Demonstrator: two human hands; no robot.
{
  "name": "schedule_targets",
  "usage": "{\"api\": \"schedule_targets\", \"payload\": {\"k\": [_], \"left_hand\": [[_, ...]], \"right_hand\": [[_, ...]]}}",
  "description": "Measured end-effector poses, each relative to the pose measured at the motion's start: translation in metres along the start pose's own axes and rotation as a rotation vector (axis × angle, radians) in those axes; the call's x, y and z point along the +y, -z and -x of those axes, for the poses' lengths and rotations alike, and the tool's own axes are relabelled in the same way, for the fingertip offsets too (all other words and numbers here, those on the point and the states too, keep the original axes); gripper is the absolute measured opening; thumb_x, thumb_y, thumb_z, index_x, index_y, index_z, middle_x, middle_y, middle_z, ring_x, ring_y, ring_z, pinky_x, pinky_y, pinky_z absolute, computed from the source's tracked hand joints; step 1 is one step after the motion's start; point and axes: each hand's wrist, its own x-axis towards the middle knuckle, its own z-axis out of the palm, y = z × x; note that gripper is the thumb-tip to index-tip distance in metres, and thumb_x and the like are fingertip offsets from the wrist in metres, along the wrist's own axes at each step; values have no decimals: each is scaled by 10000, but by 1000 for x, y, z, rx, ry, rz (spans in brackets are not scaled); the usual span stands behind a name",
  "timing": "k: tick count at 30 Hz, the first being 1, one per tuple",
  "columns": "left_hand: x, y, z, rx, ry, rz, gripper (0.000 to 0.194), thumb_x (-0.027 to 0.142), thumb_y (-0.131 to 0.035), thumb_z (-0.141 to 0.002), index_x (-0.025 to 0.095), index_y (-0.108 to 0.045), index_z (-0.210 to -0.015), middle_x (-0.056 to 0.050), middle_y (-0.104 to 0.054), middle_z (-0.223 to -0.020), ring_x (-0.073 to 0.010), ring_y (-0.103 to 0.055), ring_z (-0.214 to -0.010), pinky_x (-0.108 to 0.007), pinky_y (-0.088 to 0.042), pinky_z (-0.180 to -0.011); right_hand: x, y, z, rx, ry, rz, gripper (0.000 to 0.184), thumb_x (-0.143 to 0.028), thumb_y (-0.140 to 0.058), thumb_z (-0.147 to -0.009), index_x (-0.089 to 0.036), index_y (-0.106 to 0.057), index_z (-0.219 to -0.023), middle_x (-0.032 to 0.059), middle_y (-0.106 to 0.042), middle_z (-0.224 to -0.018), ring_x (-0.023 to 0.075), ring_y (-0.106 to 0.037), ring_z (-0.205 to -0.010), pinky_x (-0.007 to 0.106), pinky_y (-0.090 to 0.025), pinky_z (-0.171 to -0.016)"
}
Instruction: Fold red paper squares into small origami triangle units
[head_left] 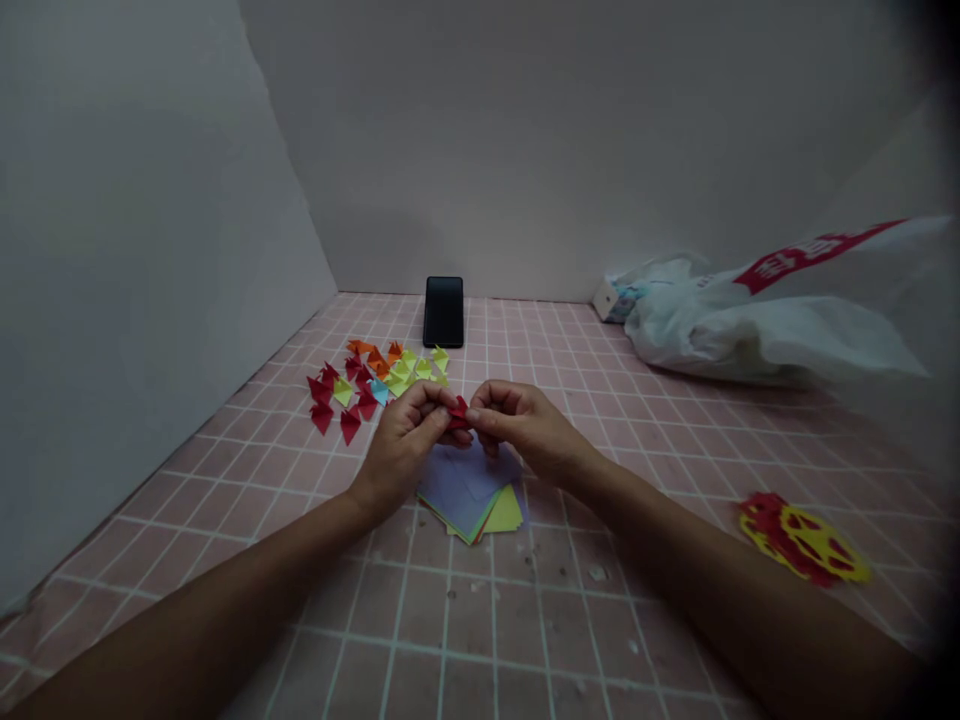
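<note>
Between my two hands is a small piece of folded red paper [458, 412], partly covered by the fingers. My left hand [411, 432] pinches it from the left side. From the right, my right hand [521, 425] grips its other end between thumb and fingers. Just below the hands lies a fanned stack of square paper sheets [469, 490], lilac on top with green, orange and yellow edges showing. Beyond my left hand, several small folded paper cranes [365, 403] in red, orange, yellow and blue stand grouped on the tiled-pattern surface.
A black phone [444, 312] leans near the back wall. At the back right, a white plastic bag [697, 325] with red print lies beside a small box [606, 299]. Red and yellow paper cutouts [802, 540] lie at the right. White walls enclose the pink checked surface [315, 590].
</note>
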Motion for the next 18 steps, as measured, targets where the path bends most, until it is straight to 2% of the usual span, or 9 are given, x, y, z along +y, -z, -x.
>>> {"api": "schedule_targets", "payload": {"k": [6, 12, 18], "left_hand": [[-1, 1, 0, 23, -7, -65, 141, 225, -635, -835, 185, -537, -928, 23, -680, -694, -115, -679, -573, -229, -569, -588], [-1, -1, -1, 15, 54, 12, 131, 280, -608, -864, 177, -548, -919, 7, -692, -734, -109, -687, -579, -235, -578, -619], [-2, 0, -2, -3, 44, -46, 199, 260, -708, -803, 161, -593, -932, 6, -691, -738, -112, -689, -620, -227, -574, -644]], "right_hand": [[3, 0, -1, 24, -16, 69, 231, -333, -743, -732, -190, -561, -724, -50, -543, -570, 78, -460, -457, 209, -361, -427], [7, 0, -3, 71, -17, 118, 171, -282, -705, -739, -196, -558, -713, -49, -536, -551, 85, -465, -446, 212, -336, -414], [4, -1, -1, 78, -20, 120, 159, -275, -678, -746, -193, -549, -703, -46, -539, -549, 84, -469, -450, 209, -351, -422]]}}
